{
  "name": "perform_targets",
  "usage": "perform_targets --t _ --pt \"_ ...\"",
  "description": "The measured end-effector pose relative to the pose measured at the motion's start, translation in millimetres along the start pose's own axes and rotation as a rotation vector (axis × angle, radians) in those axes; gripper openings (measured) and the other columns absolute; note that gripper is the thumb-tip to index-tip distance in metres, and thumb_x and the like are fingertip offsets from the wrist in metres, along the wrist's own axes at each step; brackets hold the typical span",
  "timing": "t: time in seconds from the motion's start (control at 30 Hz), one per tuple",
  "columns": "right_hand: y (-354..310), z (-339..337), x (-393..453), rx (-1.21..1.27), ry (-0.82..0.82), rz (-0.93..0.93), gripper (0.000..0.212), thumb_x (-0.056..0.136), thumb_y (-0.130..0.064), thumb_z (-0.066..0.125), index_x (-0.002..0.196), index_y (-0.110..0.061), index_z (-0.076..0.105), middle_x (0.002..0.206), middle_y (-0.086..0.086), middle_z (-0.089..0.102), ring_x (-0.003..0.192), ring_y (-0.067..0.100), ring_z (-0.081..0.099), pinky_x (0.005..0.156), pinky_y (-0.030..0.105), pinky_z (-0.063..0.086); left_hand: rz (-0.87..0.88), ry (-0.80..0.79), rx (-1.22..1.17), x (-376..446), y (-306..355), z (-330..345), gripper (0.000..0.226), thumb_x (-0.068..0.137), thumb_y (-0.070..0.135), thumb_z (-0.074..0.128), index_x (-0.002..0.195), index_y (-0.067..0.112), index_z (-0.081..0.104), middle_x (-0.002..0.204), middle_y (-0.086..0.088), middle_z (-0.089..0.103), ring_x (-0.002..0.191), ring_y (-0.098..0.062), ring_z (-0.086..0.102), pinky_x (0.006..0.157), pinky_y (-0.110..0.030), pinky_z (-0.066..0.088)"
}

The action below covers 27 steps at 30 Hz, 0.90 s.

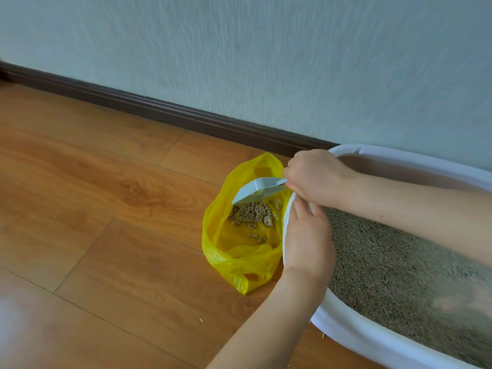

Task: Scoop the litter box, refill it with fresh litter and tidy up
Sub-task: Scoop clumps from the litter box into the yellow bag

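Keep the scoop tipped low inside the yellow bag so the clumps don't bounce out. Right hand is curled around its handle; left hand looks like it's pinching the bag's edge against the litter box rim, hard to tell. Bag sits on the floor, touching the box.

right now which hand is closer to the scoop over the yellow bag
Right. The right hand grips the scoop by its handle, tipping it over the yellow bag. The left hand is just below, on the litter box rim, not touching the scoop.
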State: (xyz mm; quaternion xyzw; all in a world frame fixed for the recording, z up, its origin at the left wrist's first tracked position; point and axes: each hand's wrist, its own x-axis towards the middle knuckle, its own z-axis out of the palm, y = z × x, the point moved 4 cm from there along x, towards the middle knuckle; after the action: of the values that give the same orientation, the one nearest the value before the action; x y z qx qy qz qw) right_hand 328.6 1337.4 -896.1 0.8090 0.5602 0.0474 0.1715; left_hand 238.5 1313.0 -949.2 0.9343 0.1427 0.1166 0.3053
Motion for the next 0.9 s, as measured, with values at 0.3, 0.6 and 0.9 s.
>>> perform_targets --t 0.3,0.6,0.9 --pt "57.0 -0.8 -46.0 1.181 0.098 0.675 0.024 0.086 -0.029 0.067 0.07 -0.014 0.074 0.055 -0.006 0.064 0.045 0.005 0.048 0.045 0.019 0.037 -0.051 -0.086 0.005 0.4 0.1 1.2 0.083 0.081 -0.008 0.046 0.15 0.001 0.001 0.151 -0.02 0.018 0.138 -0.033 0.026 0.112 -0.033 0.03" --pt "136.3 10.0 -178.1 1.184 0.043 0.982 0.027 0.088 -0.027 0.061 0.077 -0.004 0.07 0.049 -0.002 0.047 0.036 0.01 0.032 0.042 0.019 0.028 0.114 0.084 -0.058 19.5 4.5 -7.4 0.057 0.076 -0.01 0.049 0.132 -0.004 0.042 0.137 -0.018 0.042 0.121 -0.035 0.045 0.093 -0.033 0.039" --pt "160.2 82.9 -267.2 0.689 -0.321 0.892 0.033 0.085 -0.026 0.063 0.056 -0.011 0.07 0.052 0.001 0.061 0.051 0.016 0.052 0.052 0.026 0.036 0.32 -0.063 0.094 56.3 2.0 7.1 0.058 0.075 -0.009 0.051 0.131 0.003 0.051 0.138 -0.01 0.048 0.126 -0.031 0.045 0.098 -0.042 0.044"
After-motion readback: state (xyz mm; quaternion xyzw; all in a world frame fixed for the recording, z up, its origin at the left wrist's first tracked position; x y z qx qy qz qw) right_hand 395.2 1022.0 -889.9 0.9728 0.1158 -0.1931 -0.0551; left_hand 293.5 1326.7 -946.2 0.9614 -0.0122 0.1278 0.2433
